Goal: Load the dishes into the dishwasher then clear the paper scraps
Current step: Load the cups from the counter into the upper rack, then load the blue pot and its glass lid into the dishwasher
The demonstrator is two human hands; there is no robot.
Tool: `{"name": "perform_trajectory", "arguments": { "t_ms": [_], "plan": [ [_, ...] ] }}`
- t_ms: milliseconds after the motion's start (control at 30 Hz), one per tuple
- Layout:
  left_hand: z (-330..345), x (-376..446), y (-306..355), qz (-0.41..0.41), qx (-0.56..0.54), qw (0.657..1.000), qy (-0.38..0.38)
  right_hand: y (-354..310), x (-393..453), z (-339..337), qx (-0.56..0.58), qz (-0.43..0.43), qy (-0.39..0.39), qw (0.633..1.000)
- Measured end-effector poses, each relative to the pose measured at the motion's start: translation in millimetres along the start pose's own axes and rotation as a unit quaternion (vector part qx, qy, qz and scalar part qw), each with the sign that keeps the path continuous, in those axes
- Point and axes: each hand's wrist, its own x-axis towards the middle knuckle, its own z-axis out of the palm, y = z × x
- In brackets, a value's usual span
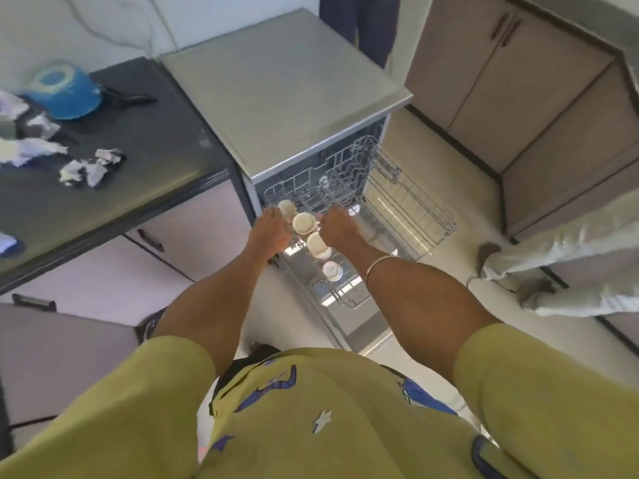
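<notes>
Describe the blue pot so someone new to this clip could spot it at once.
Start at the grey dishwasher with its racks pulled out, then look left to the dark countertop beside it. At the counter's far left stands the blue pot. It is the only blue, round thing there, among crumpled white paper scraps.

A blue bowl-shaped container [64, 93] is sitting upside down at the far left end of a dark counter [138, 188], well to the left of the fingers, with a black handle [129, 97] sticking out beside it. Brown cupboard doors [491, 77] are standing far beyond and to the right of the fingers. Another person's pale trouser legs [567, 267] are showing well to the right, over the light floor [460, 188].
</notes>
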Motion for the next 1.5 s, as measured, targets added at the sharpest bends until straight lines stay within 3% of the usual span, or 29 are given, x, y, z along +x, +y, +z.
{"name": "perform_trajectory", "arguments": {
  "t_ms": [200, 433, 767, 1067, 1500],
  "plan": [
    [-40.2, -25.2, -64.4, -0.068, -0.028, 0.994, 0.086, -85.2, 1.8, 17.2, -0.029, -0.077, -0.021, 0.996],
    [-88.4, -47.6, -173.5, -0.109, -0.028, 0.986, 0.125, -196.8, -2.4, 42.7, -0.04, -0.17, -0.021, 0.984],
    [-144.8, -93.5, -312.5, -0.194, -0.028, 0.967, 0.162, -328.2, 4.8, 85.0, -0.031, -0.226, -0.035, 0.973],
    [-178.6, -80.0, -358.3, -0.25, -0.028, 0.949, 0.189, -391.4, 43.4, 94.4, -0.062, -0.286, -0.018, 0.956],
    [-251.9, 7.1, -417.0, -0.364, -0.047, 0.895, 0.254, -483.0, 193.3, 67.3, -0.004, -0.333, -0.048, 0.942]
  ]
}}
